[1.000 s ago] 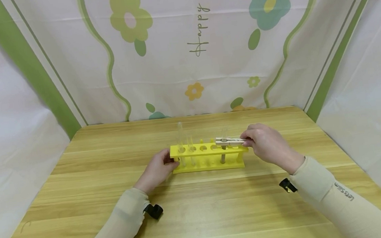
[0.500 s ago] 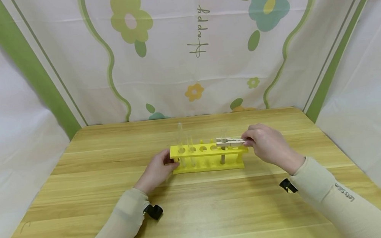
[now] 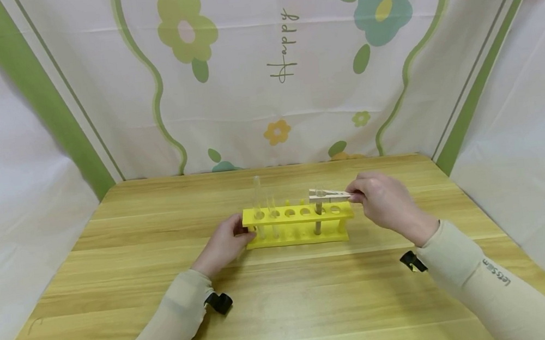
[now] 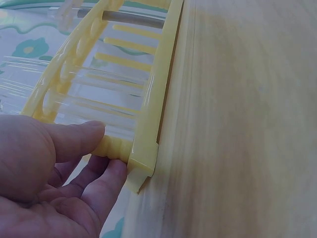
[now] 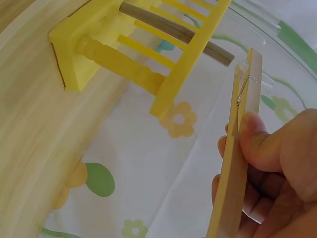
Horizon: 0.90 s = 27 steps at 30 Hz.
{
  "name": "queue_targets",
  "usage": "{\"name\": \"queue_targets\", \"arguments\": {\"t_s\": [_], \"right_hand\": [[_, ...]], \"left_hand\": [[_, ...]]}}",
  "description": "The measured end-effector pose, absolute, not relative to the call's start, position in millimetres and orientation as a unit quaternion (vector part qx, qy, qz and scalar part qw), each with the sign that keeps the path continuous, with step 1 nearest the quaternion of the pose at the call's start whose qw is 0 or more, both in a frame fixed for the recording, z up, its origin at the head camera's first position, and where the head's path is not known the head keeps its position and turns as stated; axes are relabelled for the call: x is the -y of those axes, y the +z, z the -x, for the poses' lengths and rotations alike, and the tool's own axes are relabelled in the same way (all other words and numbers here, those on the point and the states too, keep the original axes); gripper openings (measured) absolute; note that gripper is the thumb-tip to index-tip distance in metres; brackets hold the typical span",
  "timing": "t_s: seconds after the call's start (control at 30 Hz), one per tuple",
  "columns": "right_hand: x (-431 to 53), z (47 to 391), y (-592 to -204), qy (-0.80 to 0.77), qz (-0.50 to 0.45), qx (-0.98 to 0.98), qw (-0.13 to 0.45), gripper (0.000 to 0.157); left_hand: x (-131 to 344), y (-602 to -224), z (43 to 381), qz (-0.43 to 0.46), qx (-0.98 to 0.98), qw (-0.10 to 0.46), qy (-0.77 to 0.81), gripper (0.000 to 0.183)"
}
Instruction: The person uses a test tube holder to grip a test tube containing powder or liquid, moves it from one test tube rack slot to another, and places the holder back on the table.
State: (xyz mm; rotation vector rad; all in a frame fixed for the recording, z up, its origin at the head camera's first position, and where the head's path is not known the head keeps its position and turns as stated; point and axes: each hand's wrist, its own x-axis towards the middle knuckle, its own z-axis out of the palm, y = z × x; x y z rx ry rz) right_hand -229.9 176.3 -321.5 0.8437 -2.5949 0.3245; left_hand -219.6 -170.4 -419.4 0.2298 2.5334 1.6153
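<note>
A yellow test tube rack [image 3: 297, 218] stands on the wooden table. My left hand [image 3: 225, 243] is at its left end; in the left wrist view the thumb and fingers pinch the yellow end post [image 4: 115, 148]. My right hand [image 3: 386, 203] holds a wooden test tube holder [image 3: 331, 197], whose jaws lie around the upper part of a test tube with grey-brown contents [image 3: 318, 227]. That tube stands upright in a hole toward the right, and the holder sits a little above the rack's top board. The right wrist view shows the thumb on the holder [image 5: 253, 82] near its metal spring.
Two clear test tubes stand in the left holes, a taller one [image 3: 257, 190] and a shorter one [image 3: 270, 198]. Drying pegs rise along the rack's back. A flower-printed cloth [image 3: 226, 103] hangs behind the table's far edge.
My right hand has risen slightly, bringing the holder higher on the tube, so dark contents now show between holder and rack. The left hand stays on the rack.
</note>
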Motion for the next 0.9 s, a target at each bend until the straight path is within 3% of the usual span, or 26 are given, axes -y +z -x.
{"name": "queue_targets", "arguments": {"t_s": [0.9], "right_hand": [[-185,228,-278,0.143,-0.297,0.912,0.244,0.008]], "left_hand": [[169,-421,220,-0.071,-0.839,0.062,0.536,0.031]]}}
